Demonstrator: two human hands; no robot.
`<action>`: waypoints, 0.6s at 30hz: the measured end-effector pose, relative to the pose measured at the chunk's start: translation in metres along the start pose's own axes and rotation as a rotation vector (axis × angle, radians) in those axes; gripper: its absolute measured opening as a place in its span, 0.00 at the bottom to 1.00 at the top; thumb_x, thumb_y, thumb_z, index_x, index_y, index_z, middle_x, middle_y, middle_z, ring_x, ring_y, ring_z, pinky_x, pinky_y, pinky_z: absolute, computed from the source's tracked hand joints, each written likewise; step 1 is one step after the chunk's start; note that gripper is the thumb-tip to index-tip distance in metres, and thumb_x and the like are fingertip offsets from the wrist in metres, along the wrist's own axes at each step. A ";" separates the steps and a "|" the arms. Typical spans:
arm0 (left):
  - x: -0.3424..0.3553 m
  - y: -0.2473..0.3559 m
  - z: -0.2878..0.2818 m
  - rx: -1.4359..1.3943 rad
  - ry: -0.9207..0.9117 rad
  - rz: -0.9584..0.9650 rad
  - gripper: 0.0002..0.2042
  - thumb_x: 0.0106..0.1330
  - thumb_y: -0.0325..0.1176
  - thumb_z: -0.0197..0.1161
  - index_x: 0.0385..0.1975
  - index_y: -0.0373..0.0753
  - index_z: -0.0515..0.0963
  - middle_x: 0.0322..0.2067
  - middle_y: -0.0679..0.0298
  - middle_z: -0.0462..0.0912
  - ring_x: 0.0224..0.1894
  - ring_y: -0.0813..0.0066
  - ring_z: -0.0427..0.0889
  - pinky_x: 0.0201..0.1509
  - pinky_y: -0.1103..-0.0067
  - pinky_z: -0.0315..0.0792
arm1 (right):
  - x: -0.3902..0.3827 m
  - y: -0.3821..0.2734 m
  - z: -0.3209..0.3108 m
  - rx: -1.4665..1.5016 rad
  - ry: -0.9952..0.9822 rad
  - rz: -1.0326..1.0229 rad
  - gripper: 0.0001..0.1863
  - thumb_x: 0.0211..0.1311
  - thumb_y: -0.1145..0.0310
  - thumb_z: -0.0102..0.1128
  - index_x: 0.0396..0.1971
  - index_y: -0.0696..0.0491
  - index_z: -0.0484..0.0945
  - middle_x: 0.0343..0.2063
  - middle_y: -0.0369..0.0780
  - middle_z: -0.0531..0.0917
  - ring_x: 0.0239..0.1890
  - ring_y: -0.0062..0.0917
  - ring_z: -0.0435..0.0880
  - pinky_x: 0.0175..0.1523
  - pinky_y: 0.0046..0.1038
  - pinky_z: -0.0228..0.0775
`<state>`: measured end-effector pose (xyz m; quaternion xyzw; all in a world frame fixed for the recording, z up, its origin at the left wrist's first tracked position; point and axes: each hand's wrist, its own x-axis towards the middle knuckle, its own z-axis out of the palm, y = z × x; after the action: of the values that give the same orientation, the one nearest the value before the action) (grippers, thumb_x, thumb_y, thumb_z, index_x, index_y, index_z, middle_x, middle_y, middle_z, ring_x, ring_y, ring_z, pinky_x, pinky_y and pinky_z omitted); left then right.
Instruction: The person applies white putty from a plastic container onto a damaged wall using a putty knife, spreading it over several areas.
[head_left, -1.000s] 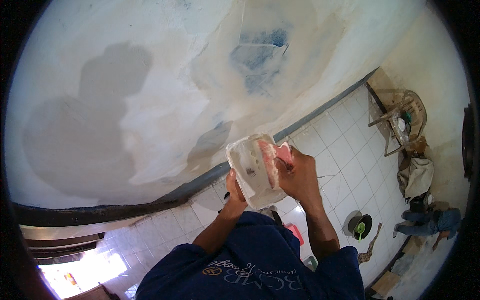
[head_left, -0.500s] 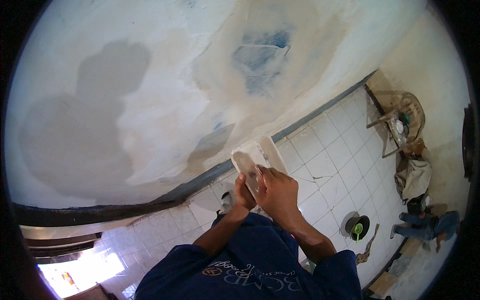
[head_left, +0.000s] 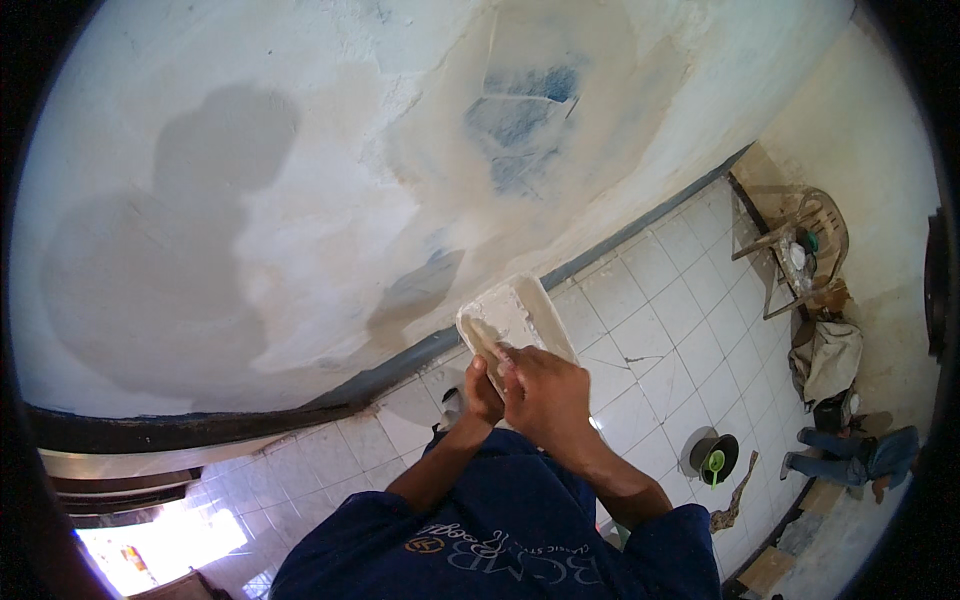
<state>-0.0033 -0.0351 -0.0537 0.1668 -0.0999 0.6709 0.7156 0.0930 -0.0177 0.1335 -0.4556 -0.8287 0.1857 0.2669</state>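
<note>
A white rectangular tub (head_left: 550, 318) with pale paste along its inner walls is held in front of my body, close to the wall. My left hand (head_left: 484, 393) grips the tub's near left side, its thumb up along the rim. Over the tub's near end, my right hand (head_left: 546, 392) is closed with its fingers pointing into it. Whatever the right fingers hold is mostly hidden by the hand, and I cannot make it out. Ahead stands the whitish wall (head_left: 330, 230), with a beige patch around bluish worn spots (head_left: 520, 115).
White floor tiles (head_left: 640, 335) run along the wall's dark base strip. On the right are a black bowl with a green ladle (head_left: 714, 462), a plastic chair (head_left: 815, 240) bearing items, a pale sack (head_left: 828, 360) and another person (head_left: 880, 455). Bright light enters at lower left.
My right hand has shifted slightly left inside the tub, toward my left thumb. The tub has tilted a little, showing more of its whitish inside.
</note>
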 end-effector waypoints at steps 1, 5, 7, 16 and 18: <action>0.008 0.000 0.028 0.182 0.225 -0.030 0.37 0.60 0.57 0.56 0.63 0.36 0.62 0.56 0.55 0.72 0.57 0.62 0.72 0.63 0.69 0.65 | 0.001 0.008 -0.003 -0.005 0.069 0.035 0.11 0.56 0.72 0.56 0.38 0.54 0.82 0.22 0.41 0.80 0.25 0.37 0.81 0.28 0.35 0.72; 0.016 -0.006 0.056 0.439 0.471 -0.050 0.36 0.60 0.57 0.55 0.62 0.37 0.63 0.53 0.56 0.73 0.55 0.63 0.73 0.63 0.69 0.64 | 0.007 0.020 -0.003 -0.082 0.186 0.108 0.12 0.53 0.74 0.56 0.39 0.54 0.82 0.23 0.41 0.79 0.24 0.37 0.80 0.27 0.35 0.72; 0.014 -0.007 0.054 0.407 0.488 -0.028 0.35 0.60 0.57 0.56 0.61 0.37 0.64 0.53 0.57 0.74 0.55 0.63 0.74 0.63 0.69 0.65 | 0.005 0.010 -0.001 -0.132 0.150 0.048 0.13 0.53 0.73 0.56 0.40 0.53 0.81 0.23 0.41 0.79 0.25 0.37 0.81 0.27 0.35 0.72; 0.019 -0.011 0.061 0.440 0.617 0.084 0.34 0.59 0.58 0.55 0.57 0.36 0.66 0.49 0.56 0.75 0.51 0.62 0.75 0.56 0.68 0.71 | -0.004 0.018 -0.015 -0.027 0.132 0.113 0.10 0.56 0.71 0.57 0.38 0.54 0.81 0.23 0.41 0.80 0.25 0.36 0.81 0.28 0.35 0.72; 0.016 -0.009 0.053 0.472 0.580 0.081 0.37 0.58 0.58 0.55 0.61 0.35 0.63 0.53 0.54 0.73 0.53 0.60 0.74 0.56 0.66 0.70 | -0.003 0.025 -0.009 -0.111 0.134 0.126 0.11 0.56 0.71 0.57 0.39 0.53 0.81 0.23 0.40 0.80 0.25 0.36 0.81 0.28 0.35 0.72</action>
<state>0.0110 -0.0405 -0.0001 0.1261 0.2581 0.7225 0.6289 0.1155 -0.0067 0.1260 -0.5324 -0.7877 0.1250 0.2837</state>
